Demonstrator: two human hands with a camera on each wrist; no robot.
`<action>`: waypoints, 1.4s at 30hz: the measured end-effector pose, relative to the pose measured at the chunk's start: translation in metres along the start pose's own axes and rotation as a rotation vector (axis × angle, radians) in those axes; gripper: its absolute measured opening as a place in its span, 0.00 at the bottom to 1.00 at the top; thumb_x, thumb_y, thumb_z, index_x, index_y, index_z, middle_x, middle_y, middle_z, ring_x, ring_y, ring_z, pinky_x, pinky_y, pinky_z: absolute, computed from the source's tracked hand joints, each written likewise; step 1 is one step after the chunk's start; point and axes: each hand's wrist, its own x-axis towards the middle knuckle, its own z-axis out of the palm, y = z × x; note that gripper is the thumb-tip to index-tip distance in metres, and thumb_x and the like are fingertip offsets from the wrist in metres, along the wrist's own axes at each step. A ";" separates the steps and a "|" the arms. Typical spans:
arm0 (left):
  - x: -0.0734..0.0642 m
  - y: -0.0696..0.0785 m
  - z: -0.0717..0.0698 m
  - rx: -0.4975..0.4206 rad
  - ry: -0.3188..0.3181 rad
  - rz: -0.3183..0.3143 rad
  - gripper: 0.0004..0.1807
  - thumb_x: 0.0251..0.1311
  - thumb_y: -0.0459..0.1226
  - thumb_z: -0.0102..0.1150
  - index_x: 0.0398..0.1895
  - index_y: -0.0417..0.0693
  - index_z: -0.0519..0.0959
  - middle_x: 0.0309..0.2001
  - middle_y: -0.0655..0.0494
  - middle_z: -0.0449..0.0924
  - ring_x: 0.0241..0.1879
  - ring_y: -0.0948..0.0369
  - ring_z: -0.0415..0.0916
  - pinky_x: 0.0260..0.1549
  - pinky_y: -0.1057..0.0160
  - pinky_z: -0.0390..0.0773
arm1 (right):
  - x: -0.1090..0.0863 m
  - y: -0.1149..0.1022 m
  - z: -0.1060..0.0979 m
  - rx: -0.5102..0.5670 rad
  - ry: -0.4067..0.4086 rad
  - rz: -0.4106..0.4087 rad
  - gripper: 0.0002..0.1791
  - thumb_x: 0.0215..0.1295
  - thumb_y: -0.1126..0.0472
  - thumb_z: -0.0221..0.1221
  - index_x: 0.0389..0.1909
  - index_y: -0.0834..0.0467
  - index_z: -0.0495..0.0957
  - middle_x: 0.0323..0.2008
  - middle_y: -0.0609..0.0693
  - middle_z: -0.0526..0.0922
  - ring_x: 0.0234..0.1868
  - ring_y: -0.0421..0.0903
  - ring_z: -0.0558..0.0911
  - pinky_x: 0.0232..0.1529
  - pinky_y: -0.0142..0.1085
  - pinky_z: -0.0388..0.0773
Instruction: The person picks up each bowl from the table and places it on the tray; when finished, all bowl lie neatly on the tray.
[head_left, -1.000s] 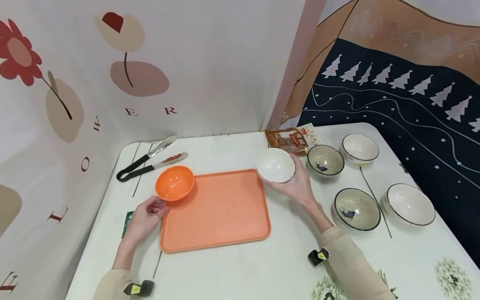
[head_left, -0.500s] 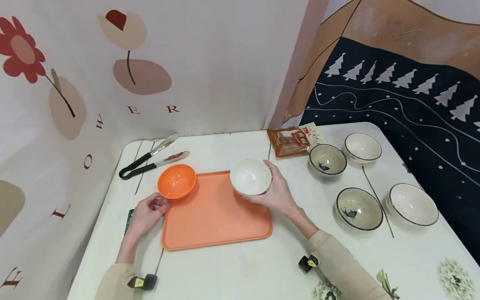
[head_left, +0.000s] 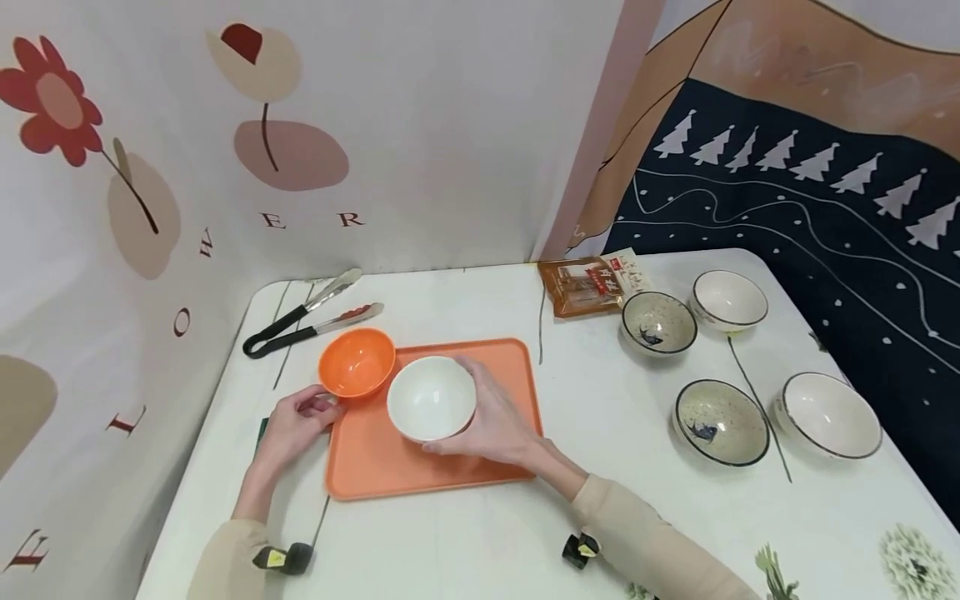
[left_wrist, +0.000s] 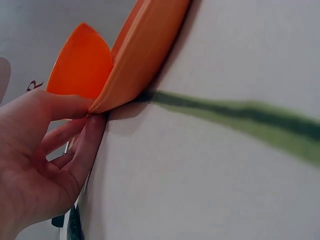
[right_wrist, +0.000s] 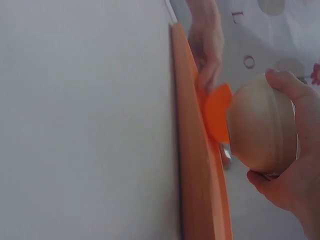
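Observation:
My right hand (head_left: 497, 418) grips a white bowl (head_left: 431, 400) by its side. That bowl is held above the orange tray (head_left: 375, 471), and in the right wrist view a gap shows under the white bowl (right_wrist: 260, 125). At the tray's left edge, my left hand (head_left: 296, 427) pinches the rim between thumb and fingers, as the left wrist view shows at the tray's rim (left_wrist: 135, 60). Just beyond those fingers, a bright orange bowl (head_left: 356, 363) sits at the tray's back left corner, left of the white one.
Tongs with black handles (head_left: 300, 321) lie behind the tray. At the right stand two speckled bowls (head_left: 658, 323) and two cream bowls (head_left: 828, 415), all dark-rimmed. A brown food packet (head_left: 588, 283) lies at the back. Part of a green item (head_left: 262, 428) shows beside my left hand.
My right hand has carried the white bowl leftward from the tray's right back corner to over its left-middle part, near the orange bowl. My left hand stays at the tray's rim.

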 end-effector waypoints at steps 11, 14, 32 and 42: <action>0.003 0.000 -0.002 -0.058 -0.054 -0.025 0.25 0.65 0.39 0.64 0.62 0.38 0.77 0.42 0.48 0.83 0.31 0.70 0.78 0.34 0.72 0.82 | -0.006 -0.009 0.047 -0.048 -0.131 -0.061 0.61 0.38 0.42 0.81 0.73 0.48 0.58 0.65 0.40 0.70 0.61 0.39 0.74 0.58 0.40 0.76; 0.003 -0.001 -0.003 -0.061 -0.062 -0.022 0.25 0.65 0.39 0.65 0.62 0.37 0.77 0.40 0.49 0.82 0.31 0.70 0.78 0.34 0.72 0.82 | -0.006 -0.011 0.058 -0.048 -0.141 -0.086 0.60 0.38 0.43 0.81 0.73 0.48 0.59 0.64 0.41 0.70 0.62 0.38 0.72 0.59 0.38 0.75; 0.004 -0.002 -0.005 -0.009 -0.055 -0.002 0.27 0.66 0.46 0.65 0.62 0.39 0.77 0.39 0.52 0.83 0.33 0.69 0.76 0.35 0.71 0.74 | 0.003 -0.027 0.090 -0.114 -0.221 -0.169 0.65 0.39 0.42 0.81 0.76 0.52 0.54 0.68 0.44 0.66 0.64 0.37 0.71 0.61 0.33 0.74; 0.006 -0.005 -0.006 -0.018 -0.077 -0.027 0.31 0.67 0.49 0.64 0.65 0.39 0.75 0.41 0.51 0.83 0.37 0.66 0.77 0.36 0.68 0.76 | 0.007 -0.027 0.097 -0.157 -0.236 -0.230 0.67 0.41 0.41 0.80 0.76 0.57 0.52 0.69 0.48 0.65 0.67 0.40 0.70 0.63 0.32 0.72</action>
